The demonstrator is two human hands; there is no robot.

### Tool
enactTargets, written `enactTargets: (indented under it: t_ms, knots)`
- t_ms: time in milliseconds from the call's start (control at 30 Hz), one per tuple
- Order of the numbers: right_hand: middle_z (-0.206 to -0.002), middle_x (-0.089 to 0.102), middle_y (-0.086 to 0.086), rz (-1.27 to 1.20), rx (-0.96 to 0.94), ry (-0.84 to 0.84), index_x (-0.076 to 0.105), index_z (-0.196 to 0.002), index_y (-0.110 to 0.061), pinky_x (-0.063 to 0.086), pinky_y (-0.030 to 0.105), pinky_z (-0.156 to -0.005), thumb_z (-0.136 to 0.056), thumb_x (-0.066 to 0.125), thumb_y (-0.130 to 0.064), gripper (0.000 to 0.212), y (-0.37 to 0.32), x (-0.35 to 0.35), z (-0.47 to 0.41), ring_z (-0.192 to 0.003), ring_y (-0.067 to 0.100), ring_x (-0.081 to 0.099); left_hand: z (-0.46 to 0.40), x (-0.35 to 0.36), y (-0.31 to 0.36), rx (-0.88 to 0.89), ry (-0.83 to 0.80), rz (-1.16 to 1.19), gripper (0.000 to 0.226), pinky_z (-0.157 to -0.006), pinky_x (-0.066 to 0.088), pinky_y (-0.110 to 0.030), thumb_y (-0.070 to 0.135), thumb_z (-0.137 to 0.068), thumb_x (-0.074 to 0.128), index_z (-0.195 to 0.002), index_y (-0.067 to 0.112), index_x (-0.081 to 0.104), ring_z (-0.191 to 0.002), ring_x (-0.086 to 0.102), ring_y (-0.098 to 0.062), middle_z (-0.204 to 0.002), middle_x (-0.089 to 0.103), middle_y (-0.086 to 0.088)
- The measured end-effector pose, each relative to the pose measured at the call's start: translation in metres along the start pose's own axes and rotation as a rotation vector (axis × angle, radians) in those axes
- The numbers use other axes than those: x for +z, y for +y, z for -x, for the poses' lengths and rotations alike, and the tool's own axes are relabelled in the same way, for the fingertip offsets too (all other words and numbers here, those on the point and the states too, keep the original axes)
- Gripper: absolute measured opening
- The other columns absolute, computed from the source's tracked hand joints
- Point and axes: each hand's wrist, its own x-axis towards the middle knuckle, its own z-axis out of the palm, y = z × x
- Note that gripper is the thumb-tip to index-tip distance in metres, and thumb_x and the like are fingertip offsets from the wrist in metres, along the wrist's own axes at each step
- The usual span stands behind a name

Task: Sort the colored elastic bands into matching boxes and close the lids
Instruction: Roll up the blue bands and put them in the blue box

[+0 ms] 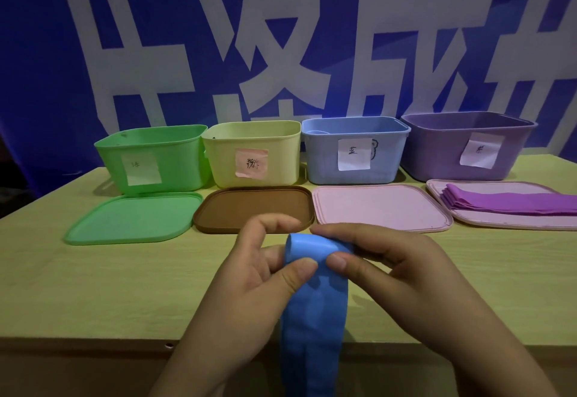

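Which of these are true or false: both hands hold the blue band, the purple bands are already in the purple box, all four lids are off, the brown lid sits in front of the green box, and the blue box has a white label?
1. Both hands hold the blue band. True: the left hand and right hand pinch the blue band at its top.
2. The purple bands are in the purple box. False: the purple bands lie on a pink lid in front of the purple box.
3. All four lids are off. True: they lie flat on the table.
4. The brown lid sits in front of the green box. False: the brown lid lies before the yellow box; the green lid lies before the green box.
5. The blue box has a white label. True: see the blue box.
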Motion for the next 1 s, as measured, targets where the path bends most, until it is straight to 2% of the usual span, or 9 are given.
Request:
enactTargets:
  t_ms: [133, 233, 333, 400, 467, 600, 700, 833, 1000]
  knots:
    - [-0.106, 0.063, -0.034, 0.062, -0.084, 0.074, 0.063, -0.101, -0.053, 0.043, 0.008, -0.085, -0.077, 0.052, -0.05, 0.027, 0.001, 0.001, 0.003, -0.103, -0.009, 0.058, -0.001, 0.001, 0.005, -0.04, -0.004, 0.071, 0.042, -0.053, 0.052, -0.02, 0.01, -0.064, 0.061, -0.103, 0.012, 0.045, -0.064, 0.069, -0.013, -0.079, 0.074, -0.009]
    - [-0.109, 0.062, -0.029, 0.068, -0.142, 0.136, 0.064, -0.109, -0.045, 0.041, 0.003, -0.081, -0.081, 0.051, -0.044, 0.031, 0.001, 0.003, 0.002, -0.104, -0.008, 0.056, -0.003, 0.001, 0.003, -0.05, -0.007, 0.056, 0.042, -0.053, 0.049, -0.016, 0.015, -0.066, 0.06, -0.104, 0.013, 0.044, -0.064, 0.068, -0.007, -0.076, 0.074, -0.002]
    - [-0.107, 0.063, -0.024, 0.085, -0.209, 0.211, 0.062, -0.113, -0.036, 0.039, 0.001, -0.083, -0.082, 0.055, -0.036, 0.032, 0.001, 0.008, 0.0, -0.104, -0.009, 0.055, -0.004, 0.002, -0.006, -0.042, -0.028, -0.016, 0.044, -0.07, 0.051, -0.017, 0.033, -0.078, 0.069, -0.113, 0.019, 0.046, -0.083, 0.068, -0.004, -0.088, 0.074, 0.006]
    - [-0.107, 0.064, -0.023, 0.102, -0.244, 0.24, 0.064, -0.111, -0.034, 0.039, 0.002, -0.084, -0.082, 0.057, -0.033, 0.03, 0.001, 0.01, -0.001, -0.103, -0.007, 0.056, -0.003, 0.004, -0.012, 0.002, -0.068, -0.032, 0.049, -0.087, 0.051, -0.023, 0.031, -0.076, 0.072, -0.117, 0.019, 0.048, -0.103, 0.065, -0.006, -0.104, 0.071, 0.008]
    - [-0.108, 0.063, -0.024, 0.093, -0.244, 0.257, 0.062, -0.114, -0.035, 0.04, 0.002, -0.083, -0.082, 0.057, -0.033, 0.032, 0.002, 0.01, -0.002, -0.104, -0.007, 0.056, -0.004, 0.007, -0.012, 0.014, -0.074, -0.026, 0.048, -0.093, 0.049, -0.025, 0.027, -0.074, 0.071, -0.116, 0.021, 0.051, -0.108, 0.063, -0.008, -0.108, 0.07, 0.009]
    - [-0.112, 0.062, -0.022, 0.04, -0.227, 0.245, 0.058, -0.119, -0.035, 0.044, 0.006, -0.082, -0.082, 0.057, -0.034, 0.037, 0.002, 0.01, -0.001, -0.105, -0.002, 0.059, -0.006, 0.009, -0.011, 0.008, 0.039, -0.064, 0.022, -0.083, 0.049, -0.024, 0.032, -0.075, 0.067, -0.096, 0.03, 0.066, -0.096, 0.066, -0.003, -0.096, 0.073, 0.011]
    - [-0.111, 0.063, -0.021, -0.001, -0.206, 0.249, 0.058, -0.118, -0.036, 0.046, 0.006, -0.078, -0.08, 0.059, -0.034, 0.038, 0.003, 0.008, 0.0, -0.102, -0.001, 0.06, -0.007, 0.009, -0.01, -0.009, 0.066, -0.071, 0.022, -0.083, 0.054, -0.027, 0.031, -0.067, 0.062, -0.086, 0.032, 0.074, -0.092, 0.068, -0.006, -0.093, 0.074, 0.01]
    - [-0.106, 0.066, -0.02, -0.042, -0.194, 0.266, 0.069, -0.105, -0.036, 0.047, 0.007, -0.077, -0.076, 0.069, -0.025, 0.031, 0.007, 0.004, 0.002, -0.099, 0.0, 0.062, -0.007, 0.01, -0.009, 0.008, 0.063, -0.029, 0.023, -0.09, 0.053, -0.038, 0.029, -0.067, 0.068, -0.087, 0.038, 0.076, -0.096, 0.069, -0.018, -0.095, 0.075, 0.001]
    - [-0.111, 0.063, -0.022, 0.009, -0.215, 0.311, 0.069, -0.104, -0.036, 0.045, 0.004, -0.08, -0.076, 0.062, -0.03, 0.029, 0.012, 0.007, 0.0, -0.1, -0.005, 0.061, -0.006, 0.01, -0.008, -0.006, 0.059, 0.028, 0.02, -0.082, 0.056, -0.031, 0.02, -0.074, 0.071, -0.09, 0.031, 0.076, -0.091, 0.07, -0.022, -0.092, 0.075, -0.006]
